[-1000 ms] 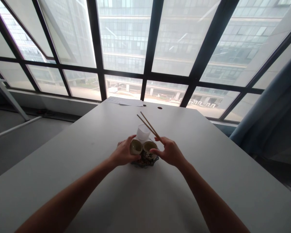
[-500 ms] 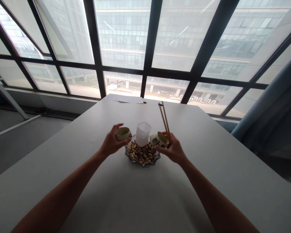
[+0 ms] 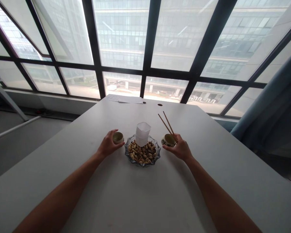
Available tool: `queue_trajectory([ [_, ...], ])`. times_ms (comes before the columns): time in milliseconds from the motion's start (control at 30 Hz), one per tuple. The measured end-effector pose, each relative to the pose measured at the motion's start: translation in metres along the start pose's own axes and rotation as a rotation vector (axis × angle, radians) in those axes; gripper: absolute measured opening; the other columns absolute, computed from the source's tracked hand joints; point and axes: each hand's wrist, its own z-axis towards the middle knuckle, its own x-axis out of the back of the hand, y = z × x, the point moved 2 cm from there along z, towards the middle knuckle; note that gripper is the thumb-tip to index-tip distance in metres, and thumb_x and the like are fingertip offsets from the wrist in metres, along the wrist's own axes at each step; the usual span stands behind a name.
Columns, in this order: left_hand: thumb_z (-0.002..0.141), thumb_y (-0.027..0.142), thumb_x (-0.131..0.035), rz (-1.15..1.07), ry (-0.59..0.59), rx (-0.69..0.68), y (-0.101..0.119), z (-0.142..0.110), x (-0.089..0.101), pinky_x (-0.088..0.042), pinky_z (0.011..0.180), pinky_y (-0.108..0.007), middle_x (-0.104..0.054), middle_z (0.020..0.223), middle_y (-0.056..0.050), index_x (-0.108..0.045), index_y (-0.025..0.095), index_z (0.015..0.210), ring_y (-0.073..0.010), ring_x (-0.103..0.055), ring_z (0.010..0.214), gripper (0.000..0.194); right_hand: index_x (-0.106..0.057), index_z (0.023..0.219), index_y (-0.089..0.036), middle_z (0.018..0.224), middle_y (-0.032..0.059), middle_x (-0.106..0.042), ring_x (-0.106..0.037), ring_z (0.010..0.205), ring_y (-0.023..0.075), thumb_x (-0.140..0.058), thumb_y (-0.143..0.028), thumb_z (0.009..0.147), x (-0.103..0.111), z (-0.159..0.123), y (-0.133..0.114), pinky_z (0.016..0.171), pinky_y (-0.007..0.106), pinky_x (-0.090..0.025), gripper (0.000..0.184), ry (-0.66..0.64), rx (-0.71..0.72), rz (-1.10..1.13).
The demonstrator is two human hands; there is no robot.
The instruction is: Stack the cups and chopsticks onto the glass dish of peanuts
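My left hand (image 3: 107, 145) is closed around a small cream cup (image 3: 118, 138), its fingers round the far side and its thumb at the near side. My right hand (image 3: 181, 149) grips a matching cup with dark characters (image 3: 168, 141). That hand also has a pair of chopsticks (image 3: 165, 124), pointing up and away with their tips apart. Both cups look upright, at or very near the tabletop. Between the hands sits a scalloped glass bowl (image 3: 158, 152) of pistachios (image 3: 142, 155). A translucent plastic cup (image 3: 143, 136) stands in the bowl's far part.
All of this is on a long white table (image 3: 126, 200). Sheets of paper (image 3: 123, 98) lie at its far end, near two dark round holes. Windows rise behind it, and a blue curtain (image 3: 266, 106) hangs at the right.
Both hands have moved apart and lower, each with its cup, from above the bowl to its two sides. The right cup has gone from tilted to upright. The chopsticks' tips have spread and swung lower.
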Motion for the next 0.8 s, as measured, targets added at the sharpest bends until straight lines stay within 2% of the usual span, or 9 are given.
queue_trajectory([
  [167, 0.063, 0.055, -0.077, 0.031, -0.056, 0.028, -0.002, 0.002, 0.004, -0.047, 0.097, -0.044, -0.060, 0.123, -0.014, -0.053, 0.018, 0.126, -0.0329, -0.060, 0.111, 0.077, -0.053, 0.118, -0.018, 0.102, 0.0118, -0.071, -0.069, 0.091, 0.0286, -0.082, -0.054, 0.061, -0.001, -0.001, 0.001, 0.076, 0.037, -0.054, 0.074, -0.038, -0.006, -0.057],
  [300, 0.067, 0.061, -0.074, 0.112, -0.010, -0.068, 0.026, 0.008, 0.003, -0.035, 0.107, -0.052, -0.056, 0.132, -0.017, -0.051, 0.018, 0.132, -0.0380, -0.050, 0.124, 0.081, -0.053, 0.118, -0.020, 0.105, 0.0110, -0.071, -0.069, 0.092, 0.0279, -0.083, -0.050, 0.062, -0.002, -0.002, 0.003, 0.078, 0.036, -0.053, 0.070, -0.048, 0.002, -0.073],
  [367, 0.069, 0.059, -0.074, 0.103, -0.026, -0.125, 0.049, 0.010, -0.007, -0.028, 0.112, -0.053, -0.057, 0.133, -0.016, -0.048, 0.021, 0.136, -0.0379, -0.048, 0.127, 0.081, -0.053, 0.119, -0.020, 0.105, 0.0108, -0.070, -0.068, 0.093, 0.0278, -0.084, -0.049, 0.063, -0.003, -0.002, 0.003, 0.078, 0.035, -0.053, 0.070, -0.065, -0.004, -0.071],
  [433, 0.065, 0.056, -0.078, 0.038, -0.099, -0.125, 0.071, 0.014, -0.023, -0.027, 0.111, -0.053, -0.059, 0.131, -0.015, -0.041, 0.021, 0.142, -0.0387, -0.050, 0.125, 0.092, -0.052, 0.119, -0.020, 0.106, 0.0108, -0.070, -0.068, 0.093, 0.0277, -0.084, -0.049, 0.063, -0.002, -0.002, 0.002, 0.077, 0.035, -0.052, 0.071, -0.073, -0.015, -0.073],
  [500, 0.056, 0.051, -0.086, -0.045, -0.161, -0.057, 0.086, 0.018, -0.038, -0.029, 0.109, -0.054, -0.063, 0.124, -0.016, -0.038, 0.020, 0.145, -0.0415, -0.052, 0.121, 0.106, -0.052, 0.119, -0.020, 0.106, 0.0108, -0.070, -0.068, 0.093, 0.0278, -0.084, -0.049, 0.063, -0.002, -0.002, 0.002, 0.077, 0.034, -0.052, 0.071, -0.075, -0.026, -0.084],
  [567, 0.048, 0.045, -0.090, -0.092, -0.184, 0.045, 0.094, 0.023, -0.050, -0.033, 0.105, -0.055, -0.065, 0.117, -0.017, -0.039, 0.019, 0.143, -0.0438, -0.055, 0.117, 0.111, -0.053, 0.119, -0.020, 0.106, 0.0108, -0.070, -0.068, 0.093, 0.0279, -0.083, -0.051, 0.064, -0.001, -0.001, 0.001, 0.077, 0.035, -0.051, 0.070, -0.078, -0.032, -0.096],
  [667, 0.049, 0.039, -0.090, -0.067, -0.183, 0.128, 0.097, 0.026, -0.058, -0.041, 0.097, -0.050, -0.066, 0.114, -0.014, -0.041, 0.020, 0.139, -0.0399, -0.060, 0.109, 0.104, -0.053, 0.120, -0.020, 0.105, 0.0104, -0.070, -0.068, 0.093, 0.0275, -0.083, -0.051, 0.065, -0.002, 0.000, 0.000, 0.077, 0.034, -0.051, 0.070, -0.095, -0.035, -0.103],
  [800, 0.056, 0.039, -0.085, -0.060, -0.191, 0.125, 0.091, 0.031, -0.057, -0.051, 0.078, -0.039, -0.069, 0.099, -0.009, -0.048, 0.019, 0.126, -0.0291, -0.065, 0.091, 0.081, -0.052, 0.122, -0.020, 0.106, 0.0102, -0.070, -0.067, 0.095, 0.0277, -0.082, -0.052, 0.065, -0.003, 0.001, 0.001, 0.079, 0.034, -0.050, 0.071, -0.111, -0.035, -0.124],
])
